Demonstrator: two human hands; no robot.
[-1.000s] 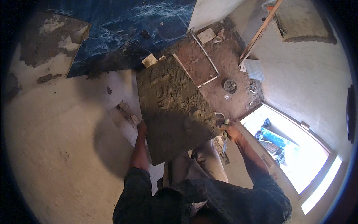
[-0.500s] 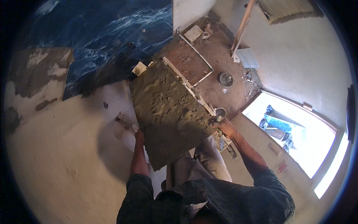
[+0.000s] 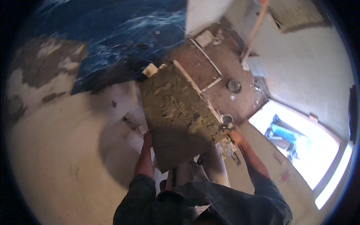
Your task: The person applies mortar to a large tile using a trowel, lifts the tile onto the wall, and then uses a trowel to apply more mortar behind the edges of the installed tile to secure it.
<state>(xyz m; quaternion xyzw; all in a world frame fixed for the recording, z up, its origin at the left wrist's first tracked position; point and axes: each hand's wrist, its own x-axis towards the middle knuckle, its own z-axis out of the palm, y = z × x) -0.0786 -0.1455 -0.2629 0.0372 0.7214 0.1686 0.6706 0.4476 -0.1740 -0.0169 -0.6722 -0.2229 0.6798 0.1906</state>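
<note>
Both my hands hold a large, flat slab (image 3: 176,116) whose upper face is thickly spread with rough, grey-brown wet mortar. It is held at a slant in front of my legs. At its left edge, my left hand (image 3: 148,139) is closed, its fingers mostly hidden at the slab. My right hand (image 3: 234,135) grips the right corner, where the mortar is lumpy. Beyond the slab's far corner, dark blue marbled panels (image 3: 131,41) cover part of a surface. Near that corner is a pale, broken block (image 3: 150,70).
A reddish-brown dirt floor (image 3: 195,69) holds an angled white pipe (image 3: 206,56) and a dark round bucket (image 3: 234,86). A wooden pole (image 3: 255,32) leans at the back right. To the right, a bright doorway (image 3: 300,138) opens. Small rubble (image 3: 229,150) lies by my right leg.
The whole view has shifted, so the surroundings sit further right and lower. Both hands keep their hold on the mortar-covered slab, which has moved slightly away from me against the floor.
</note>
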